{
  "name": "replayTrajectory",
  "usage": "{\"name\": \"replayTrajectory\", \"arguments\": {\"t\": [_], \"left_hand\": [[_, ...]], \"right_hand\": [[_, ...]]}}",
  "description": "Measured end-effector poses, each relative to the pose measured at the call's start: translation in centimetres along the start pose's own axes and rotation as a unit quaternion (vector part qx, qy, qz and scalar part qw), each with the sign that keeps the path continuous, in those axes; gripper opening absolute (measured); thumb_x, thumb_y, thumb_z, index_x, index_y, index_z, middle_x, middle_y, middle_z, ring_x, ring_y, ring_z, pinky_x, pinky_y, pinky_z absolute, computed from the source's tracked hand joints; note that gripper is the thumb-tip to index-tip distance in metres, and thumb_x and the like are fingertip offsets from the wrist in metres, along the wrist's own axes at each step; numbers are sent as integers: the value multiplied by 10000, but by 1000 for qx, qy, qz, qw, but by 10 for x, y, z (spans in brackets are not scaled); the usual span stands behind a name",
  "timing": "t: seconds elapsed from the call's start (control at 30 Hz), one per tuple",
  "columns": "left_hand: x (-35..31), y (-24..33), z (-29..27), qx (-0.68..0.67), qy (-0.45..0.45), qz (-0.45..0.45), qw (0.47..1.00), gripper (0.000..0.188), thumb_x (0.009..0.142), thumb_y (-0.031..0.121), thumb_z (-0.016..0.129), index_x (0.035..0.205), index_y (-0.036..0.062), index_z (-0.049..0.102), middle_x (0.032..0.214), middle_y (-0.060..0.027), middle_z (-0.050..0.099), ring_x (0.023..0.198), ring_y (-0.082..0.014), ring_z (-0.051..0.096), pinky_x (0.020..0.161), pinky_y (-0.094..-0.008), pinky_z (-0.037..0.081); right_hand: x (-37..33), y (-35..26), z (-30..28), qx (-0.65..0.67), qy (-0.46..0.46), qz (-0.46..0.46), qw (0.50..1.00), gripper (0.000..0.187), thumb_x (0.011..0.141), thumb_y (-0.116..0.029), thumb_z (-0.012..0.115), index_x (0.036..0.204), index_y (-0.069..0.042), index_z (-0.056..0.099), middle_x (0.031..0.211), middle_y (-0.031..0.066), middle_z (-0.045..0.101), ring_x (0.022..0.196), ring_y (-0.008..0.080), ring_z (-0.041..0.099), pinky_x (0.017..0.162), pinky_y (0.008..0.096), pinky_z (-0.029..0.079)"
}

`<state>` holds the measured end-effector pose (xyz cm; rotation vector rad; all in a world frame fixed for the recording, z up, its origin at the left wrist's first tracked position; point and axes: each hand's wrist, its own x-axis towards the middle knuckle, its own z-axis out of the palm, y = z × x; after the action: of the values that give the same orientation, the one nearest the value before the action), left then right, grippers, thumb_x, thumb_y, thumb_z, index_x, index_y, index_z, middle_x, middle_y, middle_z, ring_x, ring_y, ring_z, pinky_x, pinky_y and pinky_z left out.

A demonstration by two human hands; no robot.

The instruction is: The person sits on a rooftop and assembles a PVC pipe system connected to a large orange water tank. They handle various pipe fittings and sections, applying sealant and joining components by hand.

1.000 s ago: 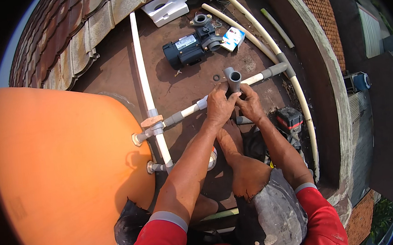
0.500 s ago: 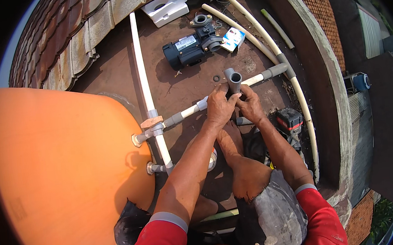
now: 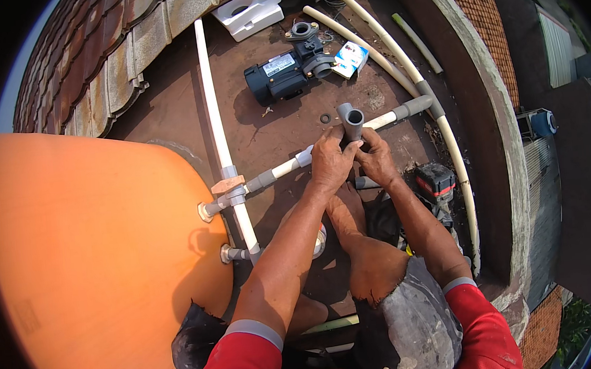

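Observation:
A grey pipe tee (image 3: 352, 121) is held upright in front of me, one of its openings facing up toward me. My left hand (image 3: 330, 157) grips it from the left, with the thumb pressed near its lower part. From the other side my right hand (image 3: 376, 157) closes its fingers on the same fitting. The fingers hide its lower end. Beyond and below the hands runs a white pipe (image 3: 285, 168) with grey couplings. It leads to a valve with an orange handle (image 3: 228, 184) on the left. A small dark ring (image 3: 325, 118) lies just past my left hand.
A large orange tank (image 3: 100, 225) fills the left side. Farther off lie a dark water pump (image 3: 278, 76), a blue and white box (image 3: 351, 58) and white foam packing (image 3: 251, 15). A power tool battery (image 3: 435, 178) sits by my right forearm. A low wall (image 3: 492, 102) borders the right.

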<state>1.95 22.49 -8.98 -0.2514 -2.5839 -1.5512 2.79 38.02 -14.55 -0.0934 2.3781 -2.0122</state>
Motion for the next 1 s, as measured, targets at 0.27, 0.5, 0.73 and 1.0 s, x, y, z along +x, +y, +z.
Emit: {"name": "replayTrajectory", "arguments": {"t": [0.27, 0.5, 0.73, 1.0], "left_hand": [[1, 5, -1, -16, -11, -3, 1000, 366, 863, 142, 851, 1152, -26, 702, 1067, -261, 715, 989, -469, 706, 866, -526, 560], [-1, 4, 0, -7, -24, -38, 999, 356, 855, 143, 853, 1130, -22, 699, 1073, -261, 718, 990, -475, 703, 887, -534, 552], [0, -6, 2, -4, 30, 26, 999, 310, 856, 169, 857, 1081, 1, 725, 973, -204, 720, 858, -390, 698, 781, -478, 549], [-10, 3, -19, -43, 16, -95, 994, 279, 877, 144, 834, 1038, -33, 691, 931, -229, 714, 874, -401, 731, 789, -479, 570]], "right_hand": [[2, 8, 0, 5, 14, -42, 999, 317, 949, -28, 775, 1249, -23, 673, 1112, 73, 631, 913, 156, 672, 769, 316, 584], [-2, 6, 1, 77, -7, 47, 996, 311, 966, -6, 760, 1264, -13, 673, 1148, 44, 638, 979, 123, 679, 810, 295, 604], [1, 8, 2, 28, -6, -9, 1000, 347, 976, 7, 741, 1316, -9, 673, 1203, 55, 649, 1020, 140, 680, 860, 312, 624], [-3, 3, 2, 86, 4, 60, 994, 362, 975, 26, 755, 1325, -16, 675, 1176, 47, 681, 996, 135, 700, 838, 307, 635]]}}
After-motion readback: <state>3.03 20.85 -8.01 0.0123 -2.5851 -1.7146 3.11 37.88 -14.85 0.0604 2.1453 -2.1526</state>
